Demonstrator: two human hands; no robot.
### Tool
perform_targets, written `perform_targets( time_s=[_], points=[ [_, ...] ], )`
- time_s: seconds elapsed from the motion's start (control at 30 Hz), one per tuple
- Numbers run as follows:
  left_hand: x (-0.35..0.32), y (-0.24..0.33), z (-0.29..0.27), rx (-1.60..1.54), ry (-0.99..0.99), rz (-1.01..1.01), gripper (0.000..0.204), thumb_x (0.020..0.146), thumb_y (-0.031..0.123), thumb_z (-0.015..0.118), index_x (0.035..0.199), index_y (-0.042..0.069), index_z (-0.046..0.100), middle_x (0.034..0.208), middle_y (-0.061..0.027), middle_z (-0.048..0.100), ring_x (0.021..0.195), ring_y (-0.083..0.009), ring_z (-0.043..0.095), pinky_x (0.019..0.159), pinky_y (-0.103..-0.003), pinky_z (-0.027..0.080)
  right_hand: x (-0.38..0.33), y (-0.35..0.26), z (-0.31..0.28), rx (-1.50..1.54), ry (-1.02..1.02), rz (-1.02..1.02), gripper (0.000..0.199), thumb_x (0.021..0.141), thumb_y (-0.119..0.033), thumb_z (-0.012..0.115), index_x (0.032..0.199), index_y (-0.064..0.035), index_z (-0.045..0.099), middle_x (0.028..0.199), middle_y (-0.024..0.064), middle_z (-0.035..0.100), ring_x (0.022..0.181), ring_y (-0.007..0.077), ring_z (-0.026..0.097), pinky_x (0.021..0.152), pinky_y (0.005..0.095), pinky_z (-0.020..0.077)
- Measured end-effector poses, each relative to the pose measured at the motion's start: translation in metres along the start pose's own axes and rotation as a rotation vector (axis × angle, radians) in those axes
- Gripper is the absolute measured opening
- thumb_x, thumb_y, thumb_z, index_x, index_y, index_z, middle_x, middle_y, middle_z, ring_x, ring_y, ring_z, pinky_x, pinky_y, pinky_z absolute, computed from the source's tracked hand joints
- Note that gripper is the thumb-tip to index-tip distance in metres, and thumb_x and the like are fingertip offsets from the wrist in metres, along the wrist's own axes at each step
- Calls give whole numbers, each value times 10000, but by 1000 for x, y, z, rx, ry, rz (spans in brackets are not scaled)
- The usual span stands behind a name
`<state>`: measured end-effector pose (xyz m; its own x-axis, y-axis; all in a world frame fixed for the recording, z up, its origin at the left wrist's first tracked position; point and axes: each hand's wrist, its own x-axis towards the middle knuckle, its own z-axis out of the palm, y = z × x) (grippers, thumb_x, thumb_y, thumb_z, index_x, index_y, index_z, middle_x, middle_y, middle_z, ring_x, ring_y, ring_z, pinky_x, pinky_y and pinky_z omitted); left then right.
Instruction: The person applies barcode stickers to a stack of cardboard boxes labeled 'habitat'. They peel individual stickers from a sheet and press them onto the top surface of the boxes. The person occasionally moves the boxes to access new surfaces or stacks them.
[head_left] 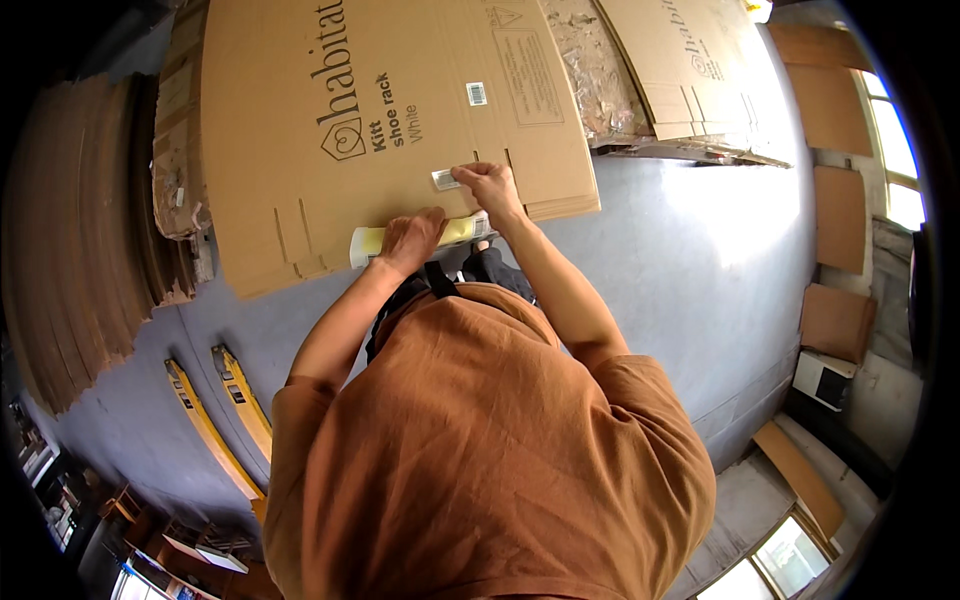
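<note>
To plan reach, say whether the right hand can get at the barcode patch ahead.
Probably yes: nothing blocks the right hand from the barcode patch, though it pinches a small label.

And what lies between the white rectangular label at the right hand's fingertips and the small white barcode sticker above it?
Bare brown cardboard separates the label from the sticker, in the head view.

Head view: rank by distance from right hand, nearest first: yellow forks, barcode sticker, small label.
1. Small label: at the right hand, fingers on it.
2. Barcode sticker: farther up the cardboard.
3. Yellow forks: floor, lower left.
</note>
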<state>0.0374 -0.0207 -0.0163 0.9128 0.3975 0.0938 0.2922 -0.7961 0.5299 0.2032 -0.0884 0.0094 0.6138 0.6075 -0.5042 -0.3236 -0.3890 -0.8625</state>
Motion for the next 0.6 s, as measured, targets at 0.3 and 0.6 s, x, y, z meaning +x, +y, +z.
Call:
perform_targets(
  time_s=[0.3, 0.6],
  points=[
    [-3, -16, -1, 55, -38, -70, 670, 909, 231, 606, 1468, 74, 271, 835, -176, 676, 684, -375, 650, 602, -471, 518, 27, 40, 29, -139, 95, -2, 244, 796, -199, 732, 845, 40, 730, 721, 141, 701, 642, 166, 657, 613, 311, 526],
    [1, -20, 7, 60, -55, -142, 674, 905, 262, 611, 1451, 7, 310, 889, -202, 673, 764, -416, 649, 658, -517, 516, 31, 35, 35, -313, 175, -44, 245, 753, -234, 719, 829, -2, 740, 726, 171, 696, 674, 231, 689, 660, 345, 534]
  ],
)
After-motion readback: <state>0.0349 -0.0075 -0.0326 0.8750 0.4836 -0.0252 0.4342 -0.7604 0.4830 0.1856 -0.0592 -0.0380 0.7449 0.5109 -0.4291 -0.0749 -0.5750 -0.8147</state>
